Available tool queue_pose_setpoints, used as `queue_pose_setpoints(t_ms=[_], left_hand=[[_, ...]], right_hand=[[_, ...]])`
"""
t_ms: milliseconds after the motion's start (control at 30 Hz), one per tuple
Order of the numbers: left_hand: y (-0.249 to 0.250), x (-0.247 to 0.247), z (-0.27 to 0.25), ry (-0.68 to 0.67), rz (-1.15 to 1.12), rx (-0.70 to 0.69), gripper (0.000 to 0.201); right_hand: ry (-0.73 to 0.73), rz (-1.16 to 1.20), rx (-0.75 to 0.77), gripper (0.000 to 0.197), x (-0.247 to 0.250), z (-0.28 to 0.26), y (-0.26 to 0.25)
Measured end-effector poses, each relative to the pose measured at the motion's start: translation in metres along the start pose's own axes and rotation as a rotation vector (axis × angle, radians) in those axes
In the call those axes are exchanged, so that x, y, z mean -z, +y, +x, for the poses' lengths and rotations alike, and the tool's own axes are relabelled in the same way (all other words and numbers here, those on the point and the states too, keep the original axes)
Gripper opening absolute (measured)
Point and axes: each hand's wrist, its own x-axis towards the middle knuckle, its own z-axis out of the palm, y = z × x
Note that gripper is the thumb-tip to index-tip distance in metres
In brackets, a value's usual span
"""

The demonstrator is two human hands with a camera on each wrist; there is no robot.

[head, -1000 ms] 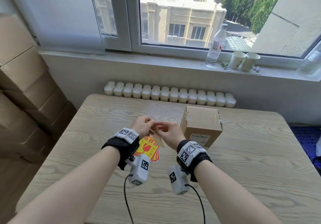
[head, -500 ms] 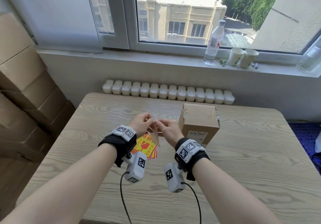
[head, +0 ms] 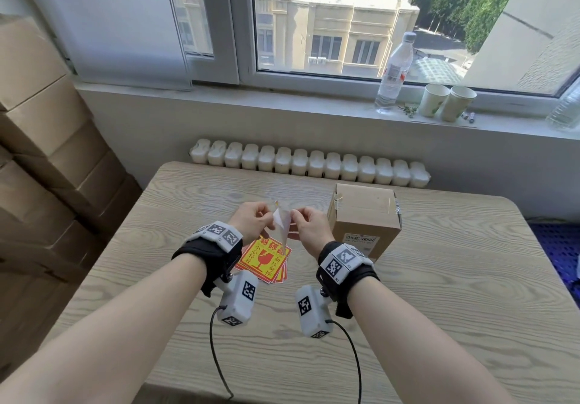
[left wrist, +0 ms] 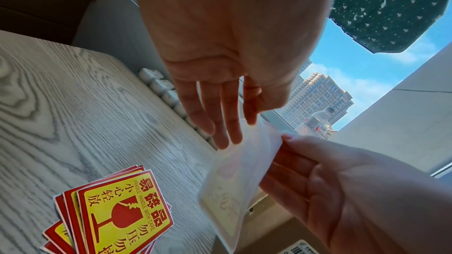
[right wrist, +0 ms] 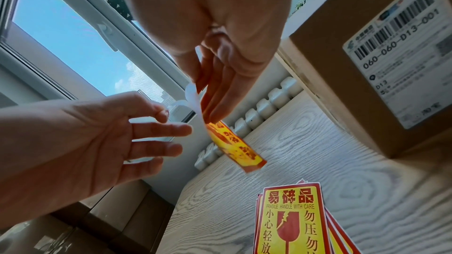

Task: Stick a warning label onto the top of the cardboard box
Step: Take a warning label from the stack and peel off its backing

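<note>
Above the table I hold one red-and-yellow warning label [head: 281, 224] between both hands. My left hand [head: 267, 215] pinches the white backing paper [right wrist: 195, 101] at its top corner. My right hand [head: 293, 216] pinches the printed label [right wrist: 234, 146], which hangs down, partly peeled from the backing. In the left wrist view the sheet [left wrist: 234, 181] shows its white back. The cardboard box [head: 364, 212] stands upright just right of my hands, taped shut, with a shipping sticker [right wrist: 401, 53] on its near side.
A fanned stack of the same warning labels [head: 266, 261] lies on the wooden table [head: 439, 278] under my hands. Stacked cartons [head: 40, 152] stand at the left. A water bottle [head: 395, 71] and two paper cups [head: 448, 102] are on the windowsill.
My hands have drawn a little apart, and the white backing now shows between them, curling away from the label. The box and the label stack have not moved.
</note>
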Motion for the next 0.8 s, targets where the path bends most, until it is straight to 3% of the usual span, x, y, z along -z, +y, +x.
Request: queue_pose_setpoints(t_ms=[267,600,800], left_hand=[[-0.0013,-0.0036,0.0011,0.048,-0.019,0.008,0.027],[0.0009,-0.0007,0.0012,0.028,-0.079,0.022,0.021],[-0.0071,-0.0002,-0.0001,0.053,-0.059,0.016,0.019]], right_hand=[[-0.106,0.143,-0.035,0.022,-0.0075,-0.0016,-0.0033],[-0.064,0.012,0.031,0.016,-0.0070,-0.0031,-0.0041],[-0.035,0.060,0.017,0.017,-0.0047,-0.0023,-0.0040]])
